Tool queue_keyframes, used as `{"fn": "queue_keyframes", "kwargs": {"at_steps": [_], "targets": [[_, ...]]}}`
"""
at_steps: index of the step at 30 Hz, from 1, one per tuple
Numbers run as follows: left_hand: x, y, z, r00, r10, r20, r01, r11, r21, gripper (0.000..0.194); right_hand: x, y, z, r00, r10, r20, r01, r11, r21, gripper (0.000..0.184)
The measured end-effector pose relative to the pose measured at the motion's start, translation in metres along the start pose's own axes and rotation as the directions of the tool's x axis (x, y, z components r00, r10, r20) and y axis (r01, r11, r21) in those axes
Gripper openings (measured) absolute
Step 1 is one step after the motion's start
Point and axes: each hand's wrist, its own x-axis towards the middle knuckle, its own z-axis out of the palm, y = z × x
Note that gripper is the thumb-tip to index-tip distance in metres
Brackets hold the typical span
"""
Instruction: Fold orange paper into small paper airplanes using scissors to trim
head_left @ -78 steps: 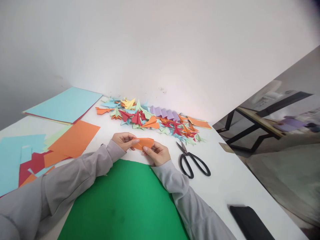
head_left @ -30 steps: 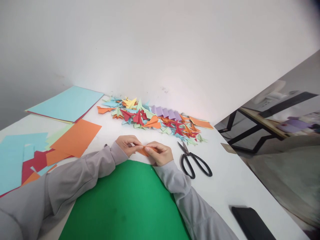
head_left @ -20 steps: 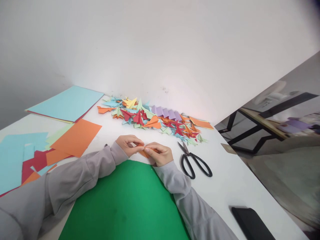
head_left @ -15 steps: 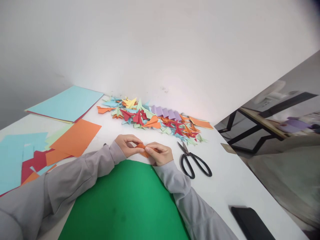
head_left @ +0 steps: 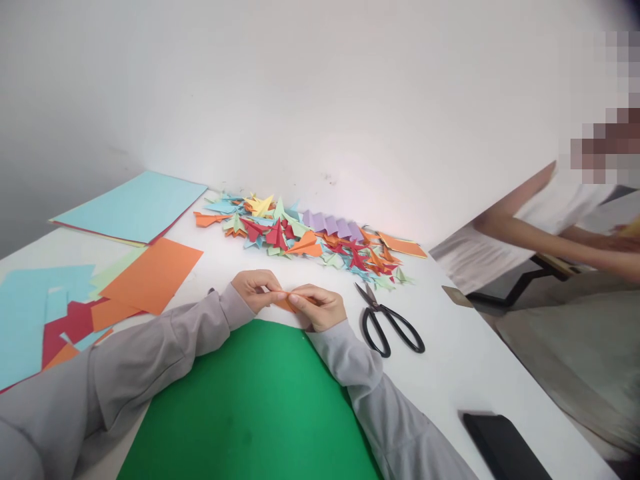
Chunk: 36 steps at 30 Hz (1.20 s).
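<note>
A small folded piece of orange paper (head_left: 285,305) is pinched between my two hands, just beyond the far edge of a green sheet (head_left: 250,393). My left hand (head_left: 257,291) grips its left end between thumb and fingers. My right hand (head_left: 321,307) is closed on the other end, with the thumb on top. The fingertips of both hands meet over the paper and cover most of it, so its exact shape is hidden. Behind the hands lies a pile of folded paper planes (head_left: 305,245) in several colours.
Black-handled scissors (head_left: 376,310) lie right of my hands, and a black flat object (head_left: 503,443) sits nearer on the white table (head_left: 440,380). Orange sheets (head_left: 153,277), coloured scraps (head_left: 70,327) and a light-blue stack (head_left: 133,207) are at left. Another person (head_left: 550,207) is beyond the right edge.
The orange paper was more visible earlier; my hands have drawn together over it, the left shifting slightly right. Another person has come into view at right.
</note>
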Motion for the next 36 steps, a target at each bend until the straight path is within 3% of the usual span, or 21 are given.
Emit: {"fn": "queue_keyframes", "kwargs": {"at_steps": [5, 13, 19, 36], "targets": [[0.0, 0.003, 0.001, 0.998, 0.066, 0.015, -0.067, 0.997, 0.039, 0.028, 0.0, -0.001, 0.001, 1.0, 0.007, 0.007, -0.007, 1.0, 0.024, 0.005], [-0.002, 0.002, 0.003, 0.99, -0.121, -0.072, 0.118, 0.992, -0.035, 0.023, 0.002, 0.001, -0.004, 0.997, 0.06, -0.057, -0.059, 0.998, 0.012, 0.009], [-0.001, 0.003, 0.006, 0.987, -0.101, -0.123, 0.094, 0.994, -0.061, 0.019, 0.002, 0.002, -0.003, 0.995, 0.061, -0.076, -0.058, 0.997, 0.05, 0.008], [-0.002, 0.013, 0.006, 0.969, -0.207, -0.134, 0.191, 0.974, -0.124, 0.015, 0.002, 0.002, -0.002, 0.996, 0.062, -0.067, -0.06, 0.997, 0.04, 0.007]]}}
